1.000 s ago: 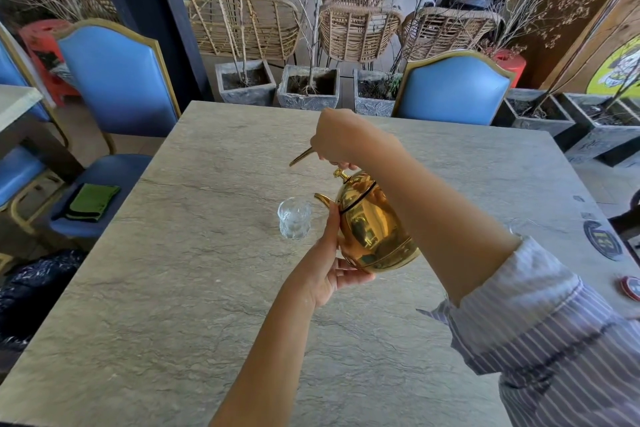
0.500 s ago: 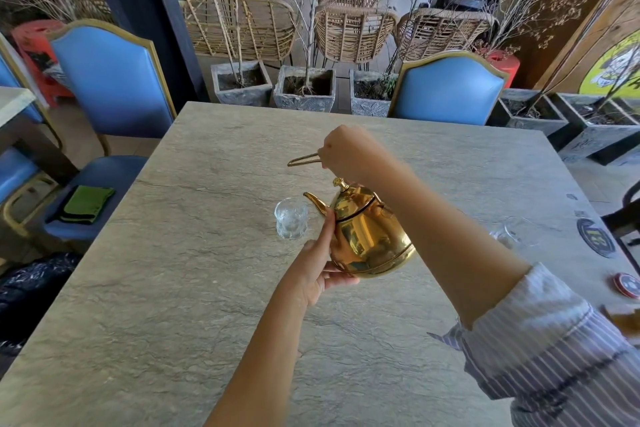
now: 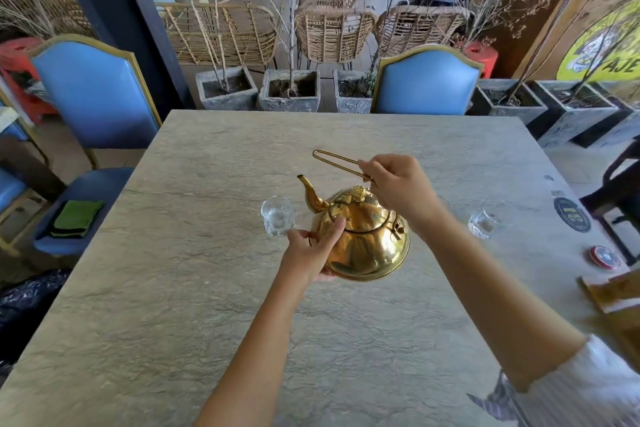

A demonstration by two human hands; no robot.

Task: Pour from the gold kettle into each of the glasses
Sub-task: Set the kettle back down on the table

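A wide grey stone-patterned table (image 3: 173, 288) fills the view, with two blue padded chairs with gold frames (image 3: 97, 97) at its far and left edges. Near the table's middle is the shiny round gold kettle (image 3: 363, 246) — upright, lid on, spout pointing up and left. The left hand (image 3: 311, 253) is cupped against the kettle's left side, thumb on the lid rim. The right hand (image 3: 398, 191) pinches the kettle's thin wire handle. A small clear glass (image 3: 277, 220) stands just left of the spout — another clear glass (image 3: 486, 220) sits well to the right.
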